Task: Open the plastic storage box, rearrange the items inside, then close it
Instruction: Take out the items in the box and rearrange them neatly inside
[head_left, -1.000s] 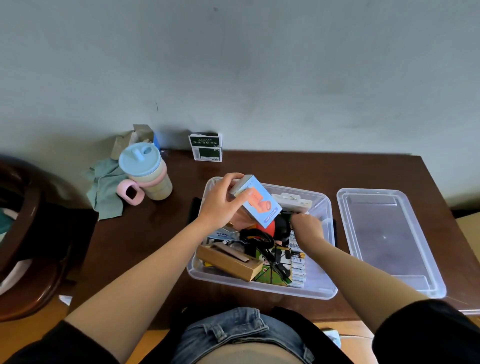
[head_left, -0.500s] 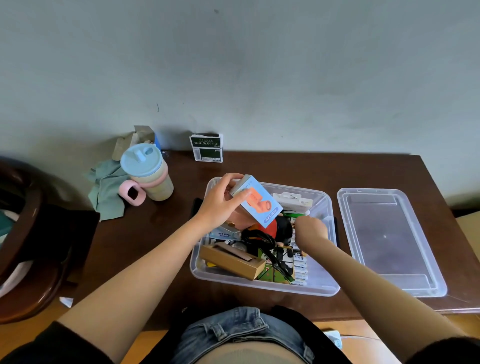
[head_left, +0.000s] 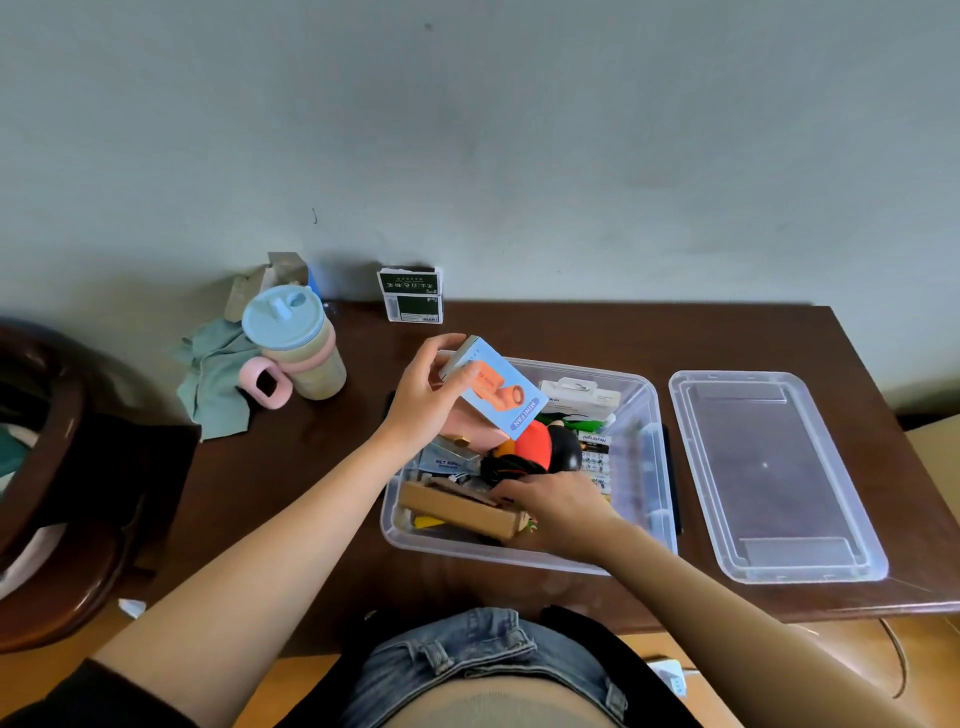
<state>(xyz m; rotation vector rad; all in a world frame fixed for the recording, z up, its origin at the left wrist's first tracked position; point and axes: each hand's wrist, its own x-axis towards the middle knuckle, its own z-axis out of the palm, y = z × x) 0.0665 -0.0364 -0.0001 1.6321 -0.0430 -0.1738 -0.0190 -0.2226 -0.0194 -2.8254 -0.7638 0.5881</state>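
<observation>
Denim lap (head_left: 467, 660) at the near edge, black sleeves on both arms. Right hand (head_left: 558, 512) reaches low into the clear plastic storage box (head_left: 657, 467), fingers laid over a brown cardboard carton (head_left: 457, 512) at the box's near-left corner; whether it grips anything cannot be told. Box stands open on the dark wooden table (head_left: 597, 332), centre, crowded with goods: red-and-black rounded object (head_left: 545, 449), battery pack (head_left: 595, 457), white packaged item (head_left: 579, 397) against the far wall. Left hand (head_left: 423, 400) holds a light-blue carton marked MINI FAN (head_left: 493, 395), thumb on its printed face, fingers behind, raised tilted over the box's far-left corner. Clear lid (head_left: 774, 475) lies flat on the table just right of the box, apart from it. Left of the box: lidded drinking cup (head_left: 296, 351) with pink handle, green cloth (head_left: 213, 374) beside it. Green-and-white small box (head_left: 410, 294) stands at the table's far edge against the wall (head_left: 519, 156).
</observation>
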